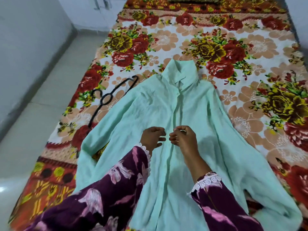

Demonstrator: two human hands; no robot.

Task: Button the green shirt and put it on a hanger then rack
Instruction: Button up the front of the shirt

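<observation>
Two hands meet over the middle of the green shirt (200,117), which lies face up on the bed (166,40) with its collar pointing to twelve o'clock and its hem running off the frame at six. The left hand (152,135) hovers over the placket with its fingers loosely curled toward the other hand; whether it grips cloth, I cannot tell. The right hand (182,136) has thumb and fingertips drawn together as if pinching something small at the front edge, most likely a button or its hole, though the thing itself is too small to make out. A black hanger (106,99) lies on the floral bedspread (250,47) at about ten o'clock from the hands, its lower end tucked under the shirt's sleeve. No rack is in view. The main risk, as I judge it, is misalignment: the two front panels are wrinkled and overlap unevenly, so a button may go into the wrong hole and leave the front skewed all the way up. Thin, limp cloth may also bunch under the fingers and let the button slip back out. Later, pulling the hanger free could drag the sleeve and disturb the laid-out shirt, since the two overlap. A loosely closed collar could let the shirt slide off the hanger.
</observation>
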